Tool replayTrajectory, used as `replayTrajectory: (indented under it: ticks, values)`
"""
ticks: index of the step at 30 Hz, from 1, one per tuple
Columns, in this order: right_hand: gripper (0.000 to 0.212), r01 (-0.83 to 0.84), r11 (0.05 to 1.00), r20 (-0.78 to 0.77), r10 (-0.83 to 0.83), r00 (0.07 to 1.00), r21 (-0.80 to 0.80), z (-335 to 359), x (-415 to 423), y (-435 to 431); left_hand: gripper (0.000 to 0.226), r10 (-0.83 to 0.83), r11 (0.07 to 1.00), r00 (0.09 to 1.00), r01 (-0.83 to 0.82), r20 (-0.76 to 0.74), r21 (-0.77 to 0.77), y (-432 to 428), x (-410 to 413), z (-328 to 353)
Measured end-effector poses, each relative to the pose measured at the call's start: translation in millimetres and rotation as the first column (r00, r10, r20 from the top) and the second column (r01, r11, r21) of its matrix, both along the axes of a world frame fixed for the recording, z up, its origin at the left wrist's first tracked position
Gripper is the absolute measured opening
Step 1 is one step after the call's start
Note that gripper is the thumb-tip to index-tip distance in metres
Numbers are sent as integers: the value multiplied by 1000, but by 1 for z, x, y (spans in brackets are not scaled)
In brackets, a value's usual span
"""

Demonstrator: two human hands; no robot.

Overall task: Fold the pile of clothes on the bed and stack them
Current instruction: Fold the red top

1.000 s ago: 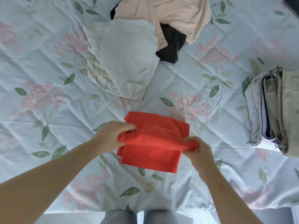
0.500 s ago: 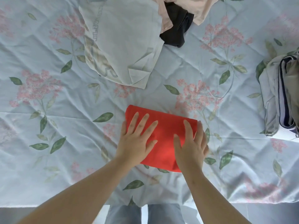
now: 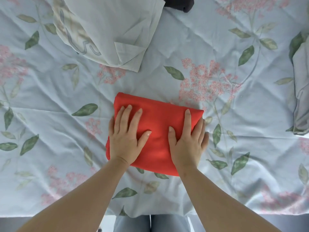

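hands are pressing flat on the folded red cloth (image 3: 157, 131) near the bed's (image 3: 217, 39) front edge, left hand (image 3: 126, 139) and right hand (image 3: 187, 143) both with fingers lying straight, apart.

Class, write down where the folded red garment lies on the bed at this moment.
In the head view, the folded red garment lies mid-frame on the floral bedsheet, under the left hand and right hand, nearer than the pale printed garment.
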State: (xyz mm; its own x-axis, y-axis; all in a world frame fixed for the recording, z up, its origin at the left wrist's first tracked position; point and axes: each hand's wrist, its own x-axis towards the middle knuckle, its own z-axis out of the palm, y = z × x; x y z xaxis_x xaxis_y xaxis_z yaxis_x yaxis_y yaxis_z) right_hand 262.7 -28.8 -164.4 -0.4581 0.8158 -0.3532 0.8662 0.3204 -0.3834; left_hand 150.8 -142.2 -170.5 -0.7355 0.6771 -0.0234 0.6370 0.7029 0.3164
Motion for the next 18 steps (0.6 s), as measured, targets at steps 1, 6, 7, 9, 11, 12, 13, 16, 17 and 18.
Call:
replayTrajectory:
  ticks: [1, 6, 7, 9, 11, 12, 13, 16, 17, 18]
  values:
    - [69, 21, 1000, -30, -21, 999, -14, 3, 1, 0, 74, 133, 991, 990, -134, 53, 5, 1, 1, 4]
    - [86, 271, 949, -176, -298, 938, -163, 21, 4, -8, 108, 656, 748, 664, -637, 359, -186, 3, 1, 21]
    - [91, 356, 903, -182, -403, 897, -240, 25, 4, -8, 102, 669, 730, 617, -651, 415, -209, 0, -3, 24]
    - [91, 498, 764, -118, -586, 802, -410, 34, 4, -7, 79, 638, 730, 511, -639, 576, -241, -4, -14, 31]
    - [79, 552, 627, -27, -674, 738, -550, 44, 7, -4, 55, 574, 752, 351, -584, 740, -306, -8, -25, 40]
    - [74, 556, 567, -4, -703, 711, -608, 49, 9, -2, 46, 534, 762, 255, -558, 806, -328, -10, -29, 47]
    - [69, 552, 517, 4, -728, 686, -654, 55, 12, 0, 42, 493, 771, 171, -540, 853, -338, -12, -31, 55]
    - [63, 531, 444, -3, -769, 639, -721, 84, 27, 4, 58, 381, 785, 44, -544, 923, -298, -14, -30, 91]
    - [62, 514, 434, -17, -776, 630, -740, 97, 33, 5, 63, 338, 793, 16, -543, 941, -276, -15, -29, 105]
    - [61, 493, 422, -33, -783, 621, -761, 111, 39, 5, 66, 293, 804, -11, -538, 956, -252, -16, -27, 121]
